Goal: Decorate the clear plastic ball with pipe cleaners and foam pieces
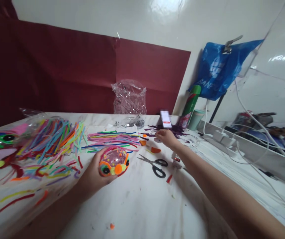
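My left hand (90,174) is wrapped round a small round craft animal face (114,156) with a pink rim, black button-like eyes, and orange and yellow dots at its front. Farther out, my right hand (166,137) reaches over the table with its fingers drawn together; whatever they touch or hold is too small to make out. Close to it lie orange felt scraps (155,150) and purple shreds (184,129). Black-handled scissors (158,166) rest between my two hands, blades spread slightly. Below my right forearm lies a small bottle with a red-and-white label (177,158).
Pipe cleaners (55,137) lie piled at left, with more (112,138) in the middle. Other decorated faces (1,141) sit at the left edge. At the back are a clear plastic bag (129,98), a phone (166,119) and a green can (192,99). White cables (247,162) run along the right.
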A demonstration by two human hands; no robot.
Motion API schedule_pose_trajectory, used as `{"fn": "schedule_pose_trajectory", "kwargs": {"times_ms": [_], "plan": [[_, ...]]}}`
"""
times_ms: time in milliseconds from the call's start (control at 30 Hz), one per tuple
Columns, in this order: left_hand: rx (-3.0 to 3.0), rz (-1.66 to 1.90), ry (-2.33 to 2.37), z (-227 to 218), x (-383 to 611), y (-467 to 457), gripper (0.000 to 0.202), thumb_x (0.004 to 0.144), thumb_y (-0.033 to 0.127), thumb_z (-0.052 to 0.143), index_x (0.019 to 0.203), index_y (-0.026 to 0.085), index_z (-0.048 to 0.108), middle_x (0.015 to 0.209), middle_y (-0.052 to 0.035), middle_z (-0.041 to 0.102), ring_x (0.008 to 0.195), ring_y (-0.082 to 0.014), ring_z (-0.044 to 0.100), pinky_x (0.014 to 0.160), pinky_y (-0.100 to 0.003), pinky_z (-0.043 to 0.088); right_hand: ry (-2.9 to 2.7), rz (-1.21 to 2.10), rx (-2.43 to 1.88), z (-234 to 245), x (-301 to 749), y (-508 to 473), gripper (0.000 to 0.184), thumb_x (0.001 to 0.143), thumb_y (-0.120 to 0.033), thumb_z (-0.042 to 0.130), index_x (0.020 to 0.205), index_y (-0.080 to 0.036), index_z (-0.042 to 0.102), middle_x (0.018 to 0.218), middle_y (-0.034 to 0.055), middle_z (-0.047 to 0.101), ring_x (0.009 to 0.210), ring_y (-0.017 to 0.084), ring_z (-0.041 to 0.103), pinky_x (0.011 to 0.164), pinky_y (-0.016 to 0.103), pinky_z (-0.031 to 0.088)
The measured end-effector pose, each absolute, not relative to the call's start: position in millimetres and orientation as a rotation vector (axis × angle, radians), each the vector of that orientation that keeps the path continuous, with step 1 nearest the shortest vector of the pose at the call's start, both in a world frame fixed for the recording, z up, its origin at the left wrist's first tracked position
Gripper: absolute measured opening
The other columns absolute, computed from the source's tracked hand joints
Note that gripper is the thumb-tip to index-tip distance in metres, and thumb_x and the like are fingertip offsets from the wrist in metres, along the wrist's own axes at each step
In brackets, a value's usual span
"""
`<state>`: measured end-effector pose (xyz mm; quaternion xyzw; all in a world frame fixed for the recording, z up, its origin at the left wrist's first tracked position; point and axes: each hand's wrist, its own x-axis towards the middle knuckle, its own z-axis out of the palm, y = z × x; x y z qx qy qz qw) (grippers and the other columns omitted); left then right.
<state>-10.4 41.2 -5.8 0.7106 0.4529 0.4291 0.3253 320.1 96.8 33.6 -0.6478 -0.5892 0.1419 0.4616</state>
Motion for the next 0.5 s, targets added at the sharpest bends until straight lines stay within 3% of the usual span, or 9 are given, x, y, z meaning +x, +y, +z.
{"fn": "schedule_pose_trajectory", "kwargs": {"times_ms": [133,233,300,433,500], "plan": [[1.832,1.219,1.223,-7,-7,39,0.081,0.054,0.029,0.075,0.127,0.024,0.041,0.12,-0.009,0.057,0.105,-0.028,0.058,0.089,-0.041,0.048,-1.729,0.332,-1.64,19,313,110,0.021,0.059,-0.006,0.062,0.075,-0.017,0.069,0.09,0.0081,0.07,0.088,0.025,0.062,0.082,0.033,0.045],[1.819,1.248,1.196,-8,-6,39,0.081,0.053,0.03,0.075,0.127,0.025,0.042,0.118,-0.0084,0.058,0.102,-0.0272,0.059,0.086,-0.039,0.05,-1.853,0.353,-1.64,6,300,121,0.033,0.058,-0.008,0.067,0.089,-0.019,0.069,0.105,0.0087,0.068,0.1,0.026,0.058,0.086,0.031,0.042],[1.817,1.244,1.206,-9,-7,39,0.081,0.052,0.029,0.076,0.126,0.025,0.042,0.117,-0.0081,0.059,0.102,-0.0271,0.06,0.086,-0.038,0.05,-1.887,0.378,-1.644,-2,294,128,0.032,0.059,-0.011,0.068,0.09,-0.018,0.068,0.103,0.0096,0.068,0.098,0.027,0.059,0.083,0.03,0.042],[1.81,1.245,1.208,-14,-9,41,0.082,0.052,0.03,0.076,0.127,0.024,0.042,0.118,-0.0092,0.059,0.102,-0.028,0.06,0.085,-0.039,0.051,-1.842,0.445,-1.628,-8,291,136,0.009,0.067,-0.018,0.065,0.075,-0.016,0.068,0.083,0.0098,0.071,0.082,0.025,0.063,0.074,0.03,0.043],[1.805,1.242,1.201,-16,-10,43,0.083,0.052,0.031,0.076,0.127,0.023,0.042,0.119,-0.0106,0.058,0.102,-0.0286,0.06,0.082,-0.038,0.053,-1.761,0.483,-1.599,-6,294,138,0.009,0.072,-0.023,0.061,0.07,-0.016,0.066,0.076,0.0085,0.07,0.076,0.023,0.063,0.069,0.029,0.044]]}}
